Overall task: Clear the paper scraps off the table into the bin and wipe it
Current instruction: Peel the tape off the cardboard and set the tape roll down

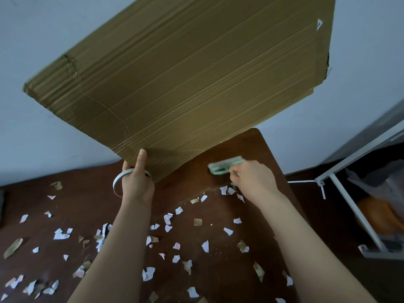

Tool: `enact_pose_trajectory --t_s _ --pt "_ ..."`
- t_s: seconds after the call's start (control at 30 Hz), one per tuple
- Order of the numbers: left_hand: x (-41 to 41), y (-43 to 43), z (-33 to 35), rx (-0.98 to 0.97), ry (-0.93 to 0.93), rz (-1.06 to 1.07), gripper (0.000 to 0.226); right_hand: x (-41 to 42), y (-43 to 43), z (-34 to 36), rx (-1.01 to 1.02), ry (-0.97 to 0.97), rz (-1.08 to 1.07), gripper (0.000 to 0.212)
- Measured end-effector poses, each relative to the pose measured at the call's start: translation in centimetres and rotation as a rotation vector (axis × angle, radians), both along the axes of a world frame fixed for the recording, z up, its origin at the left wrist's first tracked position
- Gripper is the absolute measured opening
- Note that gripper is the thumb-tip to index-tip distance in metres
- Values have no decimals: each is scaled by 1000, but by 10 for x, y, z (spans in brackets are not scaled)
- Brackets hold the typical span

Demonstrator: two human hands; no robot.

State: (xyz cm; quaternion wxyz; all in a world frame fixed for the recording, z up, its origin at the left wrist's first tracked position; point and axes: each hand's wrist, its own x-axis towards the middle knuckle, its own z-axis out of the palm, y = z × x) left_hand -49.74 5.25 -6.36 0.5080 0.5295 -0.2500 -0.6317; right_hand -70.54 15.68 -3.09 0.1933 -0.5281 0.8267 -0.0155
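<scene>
Strewn over brown bench (87,204), beneath and beside both forearms: white and tan paper scraps (61,234). Left hand (136,184): gripping lower corner of big cardboard sheet (185,73), raised and tilted, plus white ring (117,184). Right hand (253,180): curled around blurred pale green tool (225,166), scraps just beneath.

we note dim, even, cool light and no glare. the cardboard sheet (185,73) throws a soft shadow on the table (258,149) at its far edge. the right hand (253,178) and the green object (223,167) it holds are smeared. the paper scraps (61,235) near us read sharp. wide-angle bending curves the table's edges and the white frame (353,206); it is darkest behind that frame.
</scene>
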Motion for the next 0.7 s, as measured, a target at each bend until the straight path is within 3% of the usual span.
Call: enact_pose_trajectory --t_s 0.17,0.4,0.53,0.7 --pt "-3 4 -1 -16 5 -15 14 6 42 14 18 -50 41 29" --pt "-12 6 -2 -14 2 -23 13 -60 -19 2 -228 100 -196 30" --pt "-17 7 -1 -5 3 -15 13 -76 -35 -15 -188 112 -243 31" --pt "-24 12 -1 19 20 -27 14 -60 6 -23 -88 76 -229 33"
